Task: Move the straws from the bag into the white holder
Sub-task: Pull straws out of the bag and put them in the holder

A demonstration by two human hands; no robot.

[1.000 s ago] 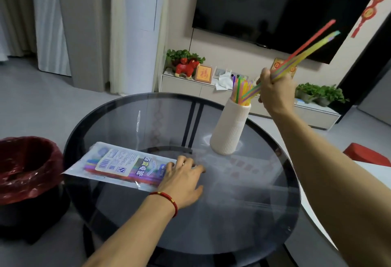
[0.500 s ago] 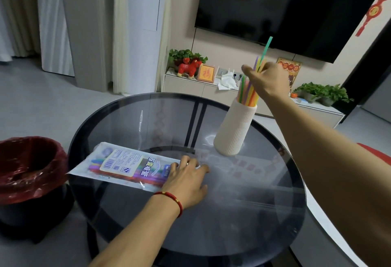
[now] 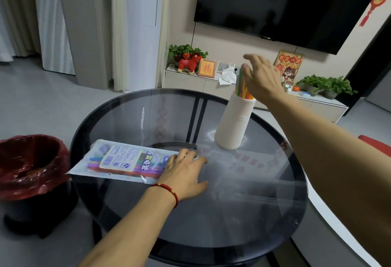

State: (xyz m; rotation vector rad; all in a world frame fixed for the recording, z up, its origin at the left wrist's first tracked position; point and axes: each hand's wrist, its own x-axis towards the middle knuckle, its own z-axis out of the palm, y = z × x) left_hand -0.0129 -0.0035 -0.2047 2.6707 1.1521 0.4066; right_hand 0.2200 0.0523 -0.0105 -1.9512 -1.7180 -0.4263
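My right hand (image 3: 262,78) hovers over the holder (image 3: 234,122), fingers spread and gripping nothing; its palm sits just beside the tops of the straws (image 3: 242,85) standing upright in the holder. The holder stands upright at the far side of the table (image 3: 232,213). My left hand (image 3: 184,173) lies flat, fingers loosely apart, pressing the right end of the bag (image 3: 124,162), which lies on the table's left part with more straws inside. A bin (image 3: 29,167) stands left of the table
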